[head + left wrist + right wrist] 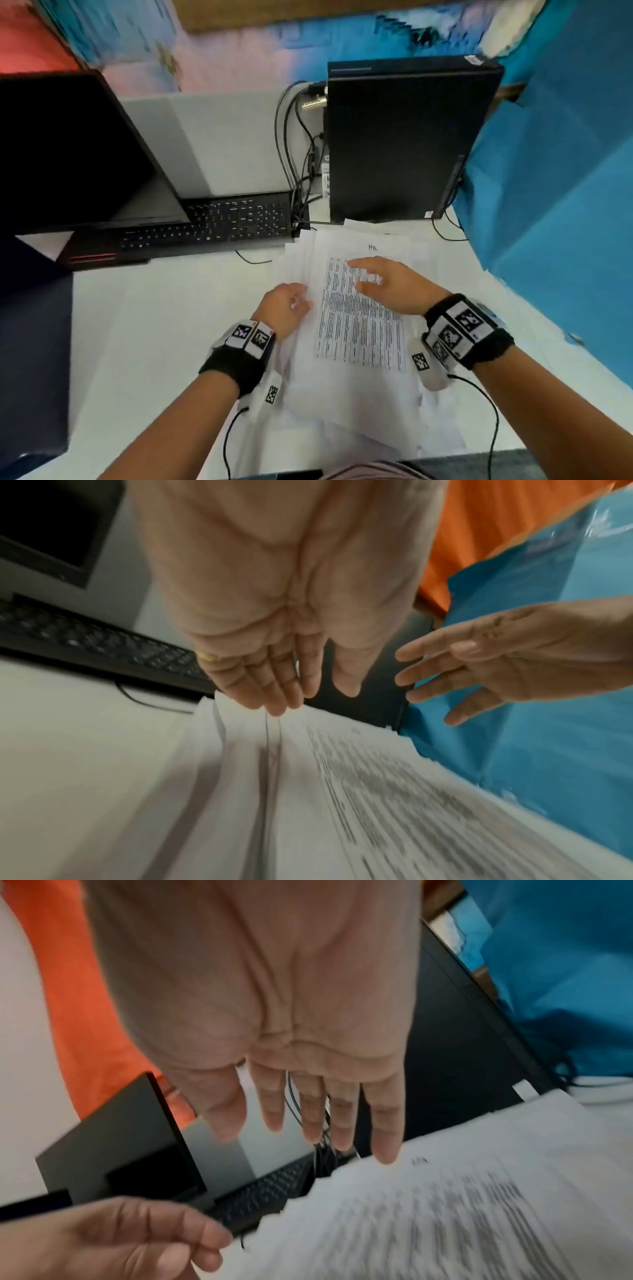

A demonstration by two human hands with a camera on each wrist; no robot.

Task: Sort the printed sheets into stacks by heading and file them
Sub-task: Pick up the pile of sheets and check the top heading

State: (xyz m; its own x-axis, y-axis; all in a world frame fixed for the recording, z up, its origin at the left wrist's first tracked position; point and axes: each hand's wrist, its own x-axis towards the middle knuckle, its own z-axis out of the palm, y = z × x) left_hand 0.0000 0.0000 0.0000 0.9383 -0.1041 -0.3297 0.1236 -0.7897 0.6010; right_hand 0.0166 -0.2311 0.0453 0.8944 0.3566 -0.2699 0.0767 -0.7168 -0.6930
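Observation:
A loose pile of printed sheets [359, 329] lies on the white desk [154, 325] in front of me. The top sheet is covered in dense text, with a short handwritten heading [372, 247] near its far edge. My left hand [291, 303] is at the pile's left edge; in the left wrist view its straight fingertips [274, 708] touch the sheets [342, 791] there. My right hand [370, 277] hovers over the top sheet with its fingers spread and holds nothing. In the right wrist view its fingers [383, 1131] hang above the blurred sheets [462, 1204].
A black keyboard [219, 222] and a dark monitor [68, 150] stand at the back left. A black computer tower [400, 137] with cables [301, 154] stands just behind the pile. Blue cloth [555, 188] borders the desk on the right.

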